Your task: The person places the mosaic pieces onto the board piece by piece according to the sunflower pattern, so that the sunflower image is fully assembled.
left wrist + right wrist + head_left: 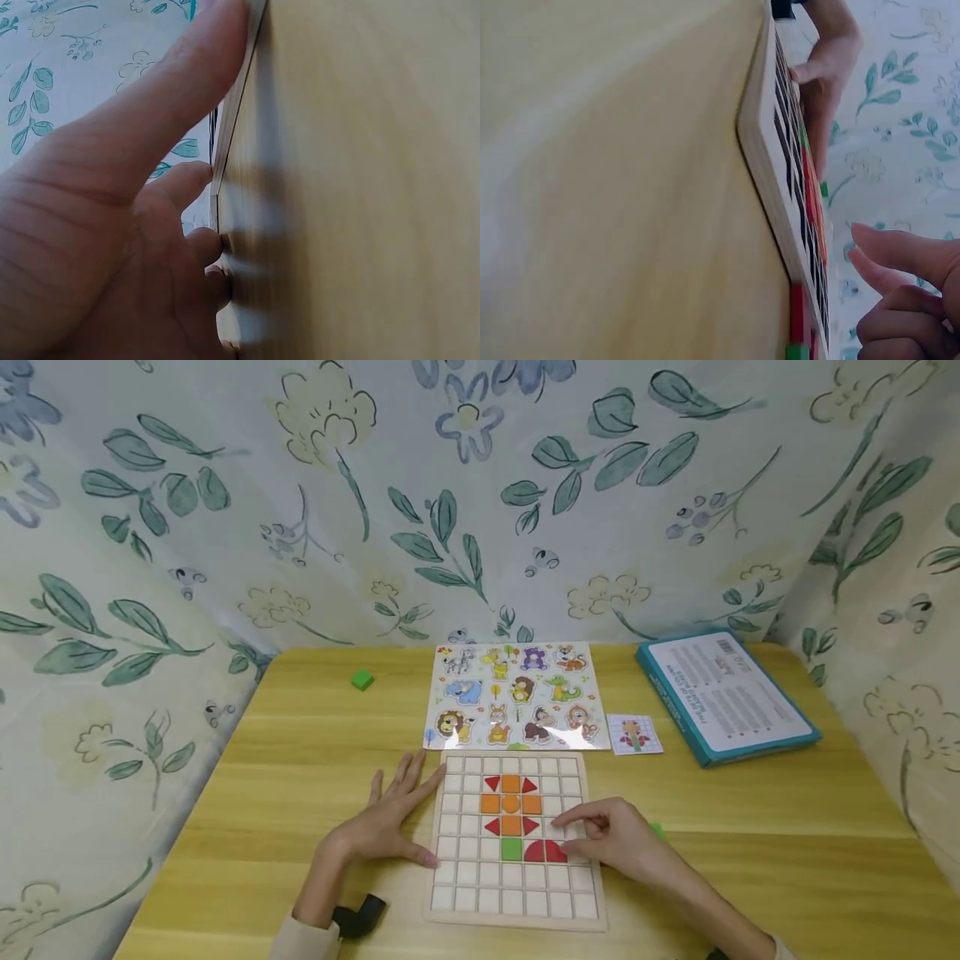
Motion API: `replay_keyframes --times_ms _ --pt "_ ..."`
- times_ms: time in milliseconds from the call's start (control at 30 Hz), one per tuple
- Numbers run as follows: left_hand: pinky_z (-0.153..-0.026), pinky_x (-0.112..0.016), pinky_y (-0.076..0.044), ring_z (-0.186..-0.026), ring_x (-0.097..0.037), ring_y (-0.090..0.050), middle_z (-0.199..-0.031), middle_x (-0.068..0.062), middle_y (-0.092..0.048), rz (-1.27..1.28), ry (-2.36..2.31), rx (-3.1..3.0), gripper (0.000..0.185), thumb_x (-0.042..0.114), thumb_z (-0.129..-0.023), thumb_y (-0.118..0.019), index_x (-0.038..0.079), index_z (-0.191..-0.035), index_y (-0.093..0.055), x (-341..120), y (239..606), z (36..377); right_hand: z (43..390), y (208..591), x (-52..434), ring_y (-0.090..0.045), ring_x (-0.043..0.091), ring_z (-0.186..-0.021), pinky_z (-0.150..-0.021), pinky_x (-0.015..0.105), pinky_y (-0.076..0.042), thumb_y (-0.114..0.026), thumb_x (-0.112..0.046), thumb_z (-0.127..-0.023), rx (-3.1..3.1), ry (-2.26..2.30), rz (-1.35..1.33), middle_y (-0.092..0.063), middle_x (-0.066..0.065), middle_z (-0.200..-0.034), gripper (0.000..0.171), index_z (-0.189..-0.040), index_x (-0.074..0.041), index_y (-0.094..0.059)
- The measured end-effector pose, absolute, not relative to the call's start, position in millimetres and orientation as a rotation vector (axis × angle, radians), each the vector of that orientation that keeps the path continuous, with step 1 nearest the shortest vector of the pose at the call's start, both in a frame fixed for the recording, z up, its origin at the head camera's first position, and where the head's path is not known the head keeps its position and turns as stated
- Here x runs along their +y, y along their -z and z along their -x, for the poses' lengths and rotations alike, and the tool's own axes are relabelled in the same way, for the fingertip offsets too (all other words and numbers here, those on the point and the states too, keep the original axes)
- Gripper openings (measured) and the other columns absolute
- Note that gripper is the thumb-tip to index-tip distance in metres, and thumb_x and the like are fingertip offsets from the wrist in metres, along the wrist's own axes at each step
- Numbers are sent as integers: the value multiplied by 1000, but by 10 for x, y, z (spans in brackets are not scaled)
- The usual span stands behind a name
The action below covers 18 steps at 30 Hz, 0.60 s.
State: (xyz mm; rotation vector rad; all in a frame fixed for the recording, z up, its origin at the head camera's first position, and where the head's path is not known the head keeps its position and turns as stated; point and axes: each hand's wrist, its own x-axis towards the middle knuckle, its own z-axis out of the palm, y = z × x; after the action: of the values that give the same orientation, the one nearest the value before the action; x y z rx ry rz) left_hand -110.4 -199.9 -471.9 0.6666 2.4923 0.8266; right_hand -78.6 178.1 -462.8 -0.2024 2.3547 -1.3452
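A wooden grid board [517, 881] lies on the table in front of me. It holds orange squares [511, 803], red triangles, a green square [512, 849] and red quarter-round pieces [545, 852]. My left hand [393, 814] lies flat on the table, fingers spread, with the thumb against the board's left edge [232, 127]. My right hand [585, 831] rests over the board's right side, index and thumb tips near the red quarter-round pieces. In the right wrist view its fingers [900, 251] hold nothing, a little above the board [769, 172].
Behind the board lie an animal puzzle [517, 697], a small pattern card [634, 734] and a blue box [723, 693]. A green block [362, 679] sits at the far left. Another green piece [657, 831] peeks out beside my right hand. Flowered cloth walls surround the table.
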Motion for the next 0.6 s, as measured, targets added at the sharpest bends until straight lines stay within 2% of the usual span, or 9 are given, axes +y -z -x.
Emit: replay_keyframes --times_ms 300,600 --pt "-118 -72 23 -158 -41 24 -173 -15 21 -666 -851 2487 125 47 -74 -90 22 -168 -12 -1997 4715 1091 728 4594 2492 -33 7 -54 -49 21 -28 -87 -30 -83 2485 1223 -62 -34 -4 -63 43 -121 -12 -76" --pt "-118 -72 23 -158 -41 25 -172 -15 21 -666 -860 2480 125 47 -74 -90 21 -168 -12 -1993 4717 1084 675 4656 2687 -36 9 -57 -51 24 -28 -85 -28 -86 2401 1202 -34 -35 -3 -65 37 -117 -9 -76"
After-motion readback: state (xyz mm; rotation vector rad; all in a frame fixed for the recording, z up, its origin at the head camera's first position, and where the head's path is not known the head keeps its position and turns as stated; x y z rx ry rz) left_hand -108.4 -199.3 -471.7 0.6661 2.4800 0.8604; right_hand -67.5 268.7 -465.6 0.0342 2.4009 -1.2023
